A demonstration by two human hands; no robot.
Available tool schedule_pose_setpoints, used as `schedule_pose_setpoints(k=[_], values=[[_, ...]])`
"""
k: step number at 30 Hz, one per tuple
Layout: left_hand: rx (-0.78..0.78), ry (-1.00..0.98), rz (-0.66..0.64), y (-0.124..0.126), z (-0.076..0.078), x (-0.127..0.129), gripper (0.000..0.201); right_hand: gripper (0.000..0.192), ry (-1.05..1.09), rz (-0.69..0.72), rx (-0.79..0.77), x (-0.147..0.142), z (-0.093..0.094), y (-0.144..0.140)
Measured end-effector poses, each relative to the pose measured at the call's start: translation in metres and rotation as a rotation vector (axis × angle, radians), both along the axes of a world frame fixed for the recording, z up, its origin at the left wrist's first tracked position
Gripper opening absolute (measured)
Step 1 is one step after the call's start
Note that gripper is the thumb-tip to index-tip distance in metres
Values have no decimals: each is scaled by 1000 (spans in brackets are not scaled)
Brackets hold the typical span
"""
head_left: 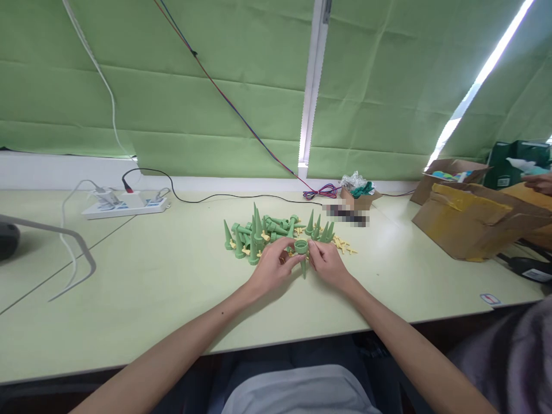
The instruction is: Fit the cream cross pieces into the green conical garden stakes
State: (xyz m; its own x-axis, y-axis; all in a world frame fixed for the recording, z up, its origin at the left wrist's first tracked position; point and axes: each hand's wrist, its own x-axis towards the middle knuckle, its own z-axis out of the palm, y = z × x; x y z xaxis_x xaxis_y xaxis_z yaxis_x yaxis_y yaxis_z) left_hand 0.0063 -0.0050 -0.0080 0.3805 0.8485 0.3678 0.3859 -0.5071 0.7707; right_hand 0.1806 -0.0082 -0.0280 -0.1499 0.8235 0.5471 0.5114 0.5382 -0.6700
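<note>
Both hands meet on one green spike (302, 253), cup end up, tip pointing down near the table (172, 287). Left hand (271, 269) pinches the cup rim from its side, fingers closed on it; right hand (328, 264) is closed on the opposite rim (likely steadying, so the cup mouth stays open upward). Just beyond the grip: pile of green spikes (263, 233) and small yellow pieces (342, 245), within easy reach.

On the pale tabletop (142, 287): a white power strip (125, 206) with a black cord (202, 198), far left. Brown cardboard boxes (470, 227) at the right, well apart. A small box with crinkly plastic (357, 187) near the green blinds (207, 92). Coloured wires (321, 191) just beside it.
</note>
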Motion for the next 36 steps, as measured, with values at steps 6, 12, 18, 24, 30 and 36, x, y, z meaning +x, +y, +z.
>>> schedule_pose_setpoints(k=[6,12,18,24,30,36], values=[[-48,-47,13,0,-1,1,33,43,55,-19,18,-2,3,-3],[-285,-198,-68,3,0,0,36,40,167,-24,0,-2,5,-4],[-656,-387,-215,6,4,2,53,39,140,35,-20,-2,4,-4],[-817,-539,-324,5,2,1,43,37,113,79,-45,-2,4,-4],[-891,-601,-327,3,8,0,34,37,119,121,-88,-1,3,-4],[-893,-602,-373,3,7,-2,29,34,115,159,-107,1,3,-4]])
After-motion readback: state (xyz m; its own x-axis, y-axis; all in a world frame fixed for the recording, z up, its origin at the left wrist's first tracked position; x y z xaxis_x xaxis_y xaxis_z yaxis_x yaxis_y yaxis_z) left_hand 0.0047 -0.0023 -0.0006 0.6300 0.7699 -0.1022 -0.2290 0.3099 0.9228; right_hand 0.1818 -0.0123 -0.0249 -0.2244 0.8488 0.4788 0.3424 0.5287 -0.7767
